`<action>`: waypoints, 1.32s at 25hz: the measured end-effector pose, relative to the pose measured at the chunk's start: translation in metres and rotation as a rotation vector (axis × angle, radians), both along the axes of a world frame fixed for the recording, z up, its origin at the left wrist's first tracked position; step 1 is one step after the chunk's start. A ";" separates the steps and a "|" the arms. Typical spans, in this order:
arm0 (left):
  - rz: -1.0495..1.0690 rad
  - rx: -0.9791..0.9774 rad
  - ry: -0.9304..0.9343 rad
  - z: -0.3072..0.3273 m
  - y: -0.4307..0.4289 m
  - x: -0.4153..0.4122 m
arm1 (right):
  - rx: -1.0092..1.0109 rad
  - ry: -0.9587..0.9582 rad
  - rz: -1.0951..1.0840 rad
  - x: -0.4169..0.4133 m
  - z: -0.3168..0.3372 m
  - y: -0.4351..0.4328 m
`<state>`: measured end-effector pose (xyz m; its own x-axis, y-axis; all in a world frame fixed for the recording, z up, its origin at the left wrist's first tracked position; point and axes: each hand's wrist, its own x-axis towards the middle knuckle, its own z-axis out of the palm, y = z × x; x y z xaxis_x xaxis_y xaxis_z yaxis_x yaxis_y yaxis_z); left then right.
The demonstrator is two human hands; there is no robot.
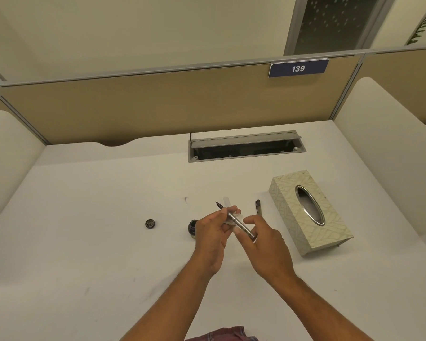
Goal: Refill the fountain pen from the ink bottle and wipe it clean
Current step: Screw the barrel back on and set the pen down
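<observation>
Both hands hold a slim silver fountain pen (234, 219) above the white desk, its dark nib pointing up and to the left. My left hand (213, 232) pinches the pen near the nib together with a piece of white tissue (228, 205) that wraps the barrel. My right hand (263, 242) grips the pen's rear end. The open ink bottle (191, 228), small and dark, stands on the desk just left of my left hand, partly hidden by it. Its round cap (150, 223) lies further left. The pen's dark cap (258, 206) lies to the right of my hands.
A patterned tissue box (290, 217) with an oval metal opening stands on the right of the desk (84, 242). An open cable tray (244, 148) is set into the desk at the back. Padded side panels and a tan partition enclose the desk.
</observation>
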<state>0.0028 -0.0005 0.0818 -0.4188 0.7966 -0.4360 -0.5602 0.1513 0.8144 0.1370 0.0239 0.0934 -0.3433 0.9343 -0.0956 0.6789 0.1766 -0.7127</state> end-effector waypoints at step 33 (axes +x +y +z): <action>-0.053 -0.113 0.039 -0.024 -0.001 -0.002 | 0.012 0.067 0.022 0.003 -0.021 0.018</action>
